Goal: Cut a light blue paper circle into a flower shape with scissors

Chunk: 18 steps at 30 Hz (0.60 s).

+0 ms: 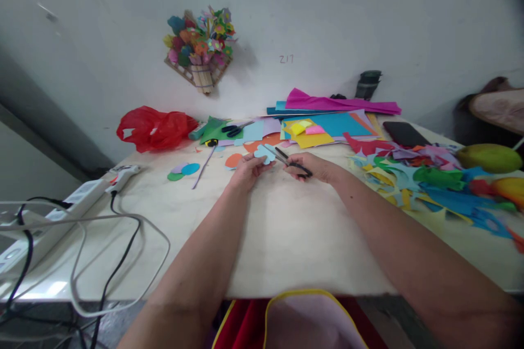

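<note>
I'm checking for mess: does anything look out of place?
Yes: a white cable loops untidily past the front edge of the table, at left. On the right, what looks like a green fruit sits beside the paper scraps, odd among papercraft.

Diffuse light falls on my table (295,245), glaring white at its near left corner; the wall (327,16) sits grey, shadowed at far left. My left hand (246,170) and right hand (311,162) look slightly soft. Paper scraps (487,212) blur rightward, wide-angle distortion stretches my forearms (204,251), and the upper right corner darkens.
</note>
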### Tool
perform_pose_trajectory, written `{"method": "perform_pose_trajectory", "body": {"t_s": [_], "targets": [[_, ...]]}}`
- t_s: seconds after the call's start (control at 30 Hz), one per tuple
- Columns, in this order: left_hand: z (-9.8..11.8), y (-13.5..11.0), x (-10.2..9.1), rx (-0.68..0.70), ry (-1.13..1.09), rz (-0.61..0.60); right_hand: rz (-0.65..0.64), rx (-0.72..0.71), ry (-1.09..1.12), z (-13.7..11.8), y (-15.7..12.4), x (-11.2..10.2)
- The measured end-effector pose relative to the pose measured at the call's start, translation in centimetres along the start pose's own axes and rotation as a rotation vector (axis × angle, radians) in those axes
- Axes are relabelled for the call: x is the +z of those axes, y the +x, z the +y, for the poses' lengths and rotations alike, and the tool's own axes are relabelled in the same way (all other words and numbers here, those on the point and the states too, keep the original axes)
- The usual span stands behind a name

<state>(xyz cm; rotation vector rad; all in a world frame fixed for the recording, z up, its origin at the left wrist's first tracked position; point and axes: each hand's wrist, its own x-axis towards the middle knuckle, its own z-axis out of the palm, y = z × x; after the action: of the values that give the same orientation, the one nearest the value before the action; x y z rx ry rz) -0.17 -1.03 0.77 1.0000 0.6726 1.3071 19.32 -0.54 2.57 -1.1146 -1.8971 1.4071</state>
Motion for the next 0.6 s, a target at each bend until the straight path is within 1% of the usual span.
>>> {"method": "perform_pose_trajectory", "body": {"t_s": [0.23,0.4,0.6], "targets": [[-0.06,0.08,-0.07,-0.006,0.001,0.004,-0.011,-0.003,-0.001,-0.03,0.03,-0.03],[-0.02,0.15,-0.11,-0.01,0.003,0.01,0.011,0.026,-0.003,-0.3,-0.06,0.05],[-0.25,0.31,-0.42,-0.005,0.032,0.012,-0.013,0.036,0.014,-0.2,-0.07,-0.01]]}}
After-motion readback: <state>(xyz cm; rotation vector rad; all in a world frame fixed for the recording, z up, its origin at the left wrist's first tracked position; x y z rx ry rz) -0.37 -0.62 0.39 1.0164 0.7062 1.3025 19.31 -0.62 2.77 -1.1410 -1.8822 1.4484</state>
